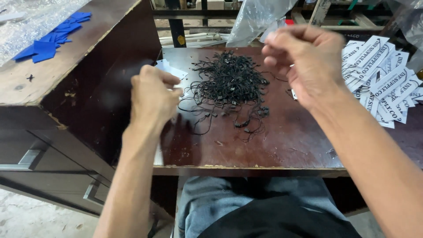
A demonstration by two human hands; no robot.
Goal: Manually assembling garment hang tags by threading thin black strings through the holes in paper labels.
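left hand point(152, 97) hovers above the left side of the dark wooden table point(282, 145), fingers curled in and pinched together; a bit of white tag point(169, 69) shows just past the knuckles, though whether the fingers actually grip it cannot be told. right hand point(304, 59) is raised higher, over the table's right half, blurred, fingers bunched toward the thumb as if pinching something thin; what it holds, if anything, is too fine to make out. between the two hands lies the heap of black strings point(229, 81), a tangled mound near the table's far middle, with loose strands and small black clasps trailing toward the near edge. to the right, a spread pile of white printed tags point(383, 83) crowds the table's right edge. up on the taller cabinet point(66, 66) at left sit blue cards point(50, 37). a clear plastic bag point(255, 17) hangs behind the strings.
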